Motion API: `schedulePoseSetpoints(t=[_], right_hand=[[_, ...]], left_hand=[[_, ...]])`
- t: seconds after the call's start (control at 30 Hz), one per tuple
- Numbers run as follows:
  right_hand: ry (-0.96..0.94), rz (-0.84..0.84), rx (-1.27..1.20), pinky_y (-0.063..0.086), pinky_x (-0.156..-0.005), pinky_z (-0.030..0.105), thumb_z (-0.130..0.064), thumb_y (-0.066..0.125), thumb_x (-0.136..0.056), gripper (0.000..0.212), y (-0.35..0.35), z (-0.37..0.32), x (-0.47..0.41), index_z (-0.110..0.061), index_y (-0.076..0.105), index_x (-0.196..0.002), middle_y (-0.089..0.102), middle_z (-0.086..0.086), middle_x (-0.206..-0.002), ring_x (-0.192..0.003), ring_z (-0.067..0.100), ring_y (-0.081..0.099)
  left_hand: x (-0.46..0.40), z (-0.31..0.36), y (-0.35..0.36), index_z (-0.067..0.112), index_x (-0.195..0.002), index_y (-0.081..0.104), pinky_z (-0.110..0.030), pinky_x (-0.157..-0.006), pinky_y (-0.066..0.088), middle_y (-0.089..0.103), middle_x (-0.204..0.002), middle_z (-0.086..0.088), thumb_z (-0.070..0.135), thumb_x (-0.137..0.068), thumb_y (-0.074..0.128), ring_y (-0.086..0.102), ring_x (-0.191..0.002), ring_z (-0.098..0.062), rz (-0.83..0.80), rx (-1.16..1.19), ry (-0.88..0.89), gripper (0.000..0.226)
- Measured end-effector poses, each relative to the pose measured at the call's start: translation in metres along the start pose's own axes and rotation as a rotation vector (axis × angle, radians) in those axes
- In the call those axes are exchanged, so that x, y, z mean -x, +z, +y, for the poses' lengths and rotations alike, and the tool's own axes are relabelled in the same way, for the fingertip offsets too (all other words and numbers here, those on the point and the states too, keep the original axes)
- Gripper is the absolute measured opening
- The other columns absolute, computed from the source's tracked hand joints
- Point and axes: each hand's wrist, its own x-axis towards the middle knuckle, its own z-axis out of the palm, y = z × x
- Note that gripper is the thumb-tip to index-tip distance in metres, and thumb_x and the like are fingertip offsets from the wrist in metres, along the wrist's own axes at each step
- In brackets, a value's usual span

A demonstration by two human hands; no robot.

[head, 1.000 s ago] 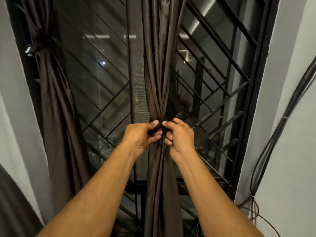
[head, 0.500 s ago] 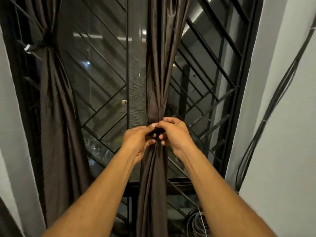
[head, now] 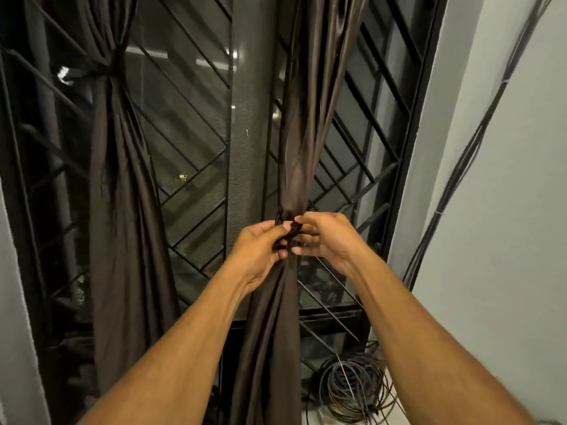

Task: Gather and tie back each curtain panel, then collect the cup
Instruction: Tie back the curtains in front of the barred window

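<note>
Left curtain [head: 122, 210] already tied back. Left hand [head: 260, 243] and right hand [head: 325, 237] pinch the dark tie [head: 288, 231] with curled fingers around the bunched middle curtain [head: 294, 167], knot seemingly unfinished. Cup not in view, collection left.

A window grille [head: 362, 154] backs the gathered curtain [head: 306, 133], blocking reach behind it; open air lies either side, while a cable coil [head: 352, 391] crowds the sill at lower right.

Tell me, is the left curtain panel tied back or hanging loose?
Tied back: the left curtain panel is cinched by a dark tie, fanning out below.
</note>
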Motion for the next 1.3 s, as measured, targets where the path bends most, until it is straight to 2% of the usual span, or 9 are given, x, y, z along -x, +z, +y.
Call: schedulePoseSetpoints(t=[0.1, 0.27, 0.43, 0.57, 0.7, 0.83, 1.03, 1.13, 1.3], right_hand=[[-0.025, 0.031, -0.024, 0.060, -0.089, 0.049, -0.018, 0.070, -0.096, 0.027, 0.001, 0.005, 0.014, 0.004, 0.070, -0.111, 0.075, 0.021, -0.107, -0.098, 0.030, 0.073], [-0.120, 0.171, 0.350, 0.065, -0.077, 0.048, -0.033, 0.083, -0.086, 0.044, 0.005, -0.009, 0.030, 0.007, 0.070, -0.096, 0.077, 0.021, -0.098, -0.089, 0.026, 0.078], [-0.025, 0.106, 0.736, 0.063, -0.077, 0.042, -0.021, 0.068, -0.099, 0.028, 0.009, -0.033, 0.032, 0.007, 0.072, -0.099, 0.077, 0.022, -0.092, -0.084, 0.031, 0.076], [-0.132, 0.136, 0.916, 0.063, -0.082, 0.051, -0.018, 0.062, -0.100, 0.025, 0.012, -0.032, 0.028, 0.005, 0.072, -0.095, 0.078, 0.016, -0.087, -0.085, 0.032, 0.077], [-0.161, 0.147, 0.693, 0.063, -0.074, 0.050, -0.017, 0.057, -0.103, 0.021, 0.002, -0.017, 0.022, -0.001, 0.066, -0.094, 0.076, 0.019, -0.086, -0.078, 0.030, 0.074], [-0.181, 0.132, 0.570, 0.058, -0.059, 0.036, -0.021, 0.054, -0.105, 0.024, -0.008, -0.009, 0.016, -0.004, 0.060, -0.089, 0.073, 0.011, -0.072, -0.079, 0.034, 0.075], [-0.322, 0.276, 0.334, 0.058, -0.060, 0.040, -0.012, 0.055, -0.101, 0.018, -0.026, -0.005, 0.004, -0.006, 0.058, -0.085, 0.064, 0.002, -0.057, -0.073, 0.027, 0.076], [-0.328, 0.320, 0.192, 0.059, -0.065, 0.042, -0.010, 0.055, -0.101, 0.016, -0.031, 0.003, -0.003, -0.005, 0.060, -0.087, 0.061, 0.011, -0.063, -0.075, 0.020, 0.077], [-0.320, 0.253, 0.151, 0.060, -0.059, 0.029, -0.024, 0.059, -0.104, 0.030, -0.041, 0.019, -0.016, 0.001, 0.066, -0.090, 0.073, 0.008, -0.070, -0.074, 0.018, 0.075]], left_hand=[[0.002, 0.001, -0.004, 0.005, -0.103, 0.074, -0.020, -0.053, 0.042, 0.073, -0.093, -0.008, 0.007, -0.100, 0.059, 0.055, -0.067, -0.007, -0.080, 0.058, -0.019, 0.016], [0.002, -0.001, -0.003, 0.005, -0.101, 0.072, -0.021, -0.053, 0.034, 0.066, -0.087, -0.005, 0.004, -0.103, 0.053, 0.047, -0.068, -0.008, -0.117, -0.035, -0.007, 0.019], [0.001, -0.005, -0.007, 0.016, -0.096, 0.078, -0.026, -0.055, 0.036, 0.065, -0.078, -0.002, 0.012, -0.102, 0.061, 0.045, -0.069, -0.019, 0.016, -0.280, 0.114, 0.018], [-0.002, -0.004, -0.011, 0.022, -0.099, 0.079, -0.024, -0.053, 0.038, 0.061, -0.067, 0.004, 0.018, -0.101, 0.064, 0.045, -0.063, -0.019, 0.002, -0.377, 0.137, 0.015], [-0.005, 0.001, -0.021, 0.013, -0.107, 0.076, -0.021, -0.051, 0.043, 0.070, -0.077, -0.005, 0.001, -0.098, 0.063, 0.055, -0.063, -0.011, -0.165, -0.340, 0.073, 0.020], [-0.016, 0.006, -0.023, -0.011, -0.106, 0.068, -0.020, -0.046, 0.046, 0.075, -0.080, -0.019, -0.008, -0.093, 0.066, 0.062, -0.055, -0.012, -0.056, -0.316, 0.053, 0.014], [-0.033, 0.009, -0.024, -0.007, -0.094, 0.072, -0.022, -0.051, 0.057, 0.075, -0.076, -0.021, -0.007, -0.095, 0.064, 0.070, -0.057, -0.018, 0.046, -0.276, -0.004, 0.009], [-0.042, 0.003, -0.016, -0.005, -0.093, 0.069, -0.023, -0.050, 0.059, 0.074, -0.068, -0.016, -0.007, -0.095, 0.063, 0.072, -0.054, -0.019, 0.109, -0.247, -0.003, 0.007], [-0.041, -0.009, -0.006, 0.002, -0.093, 0.066, -0.034, -0.063, 0.064, 0.075, -0.077, -0.018, -0.001, -0.098, 0.063, 0.077, -0.070, -0.028, 0.166, -0.255, 0.015, 0.007]])
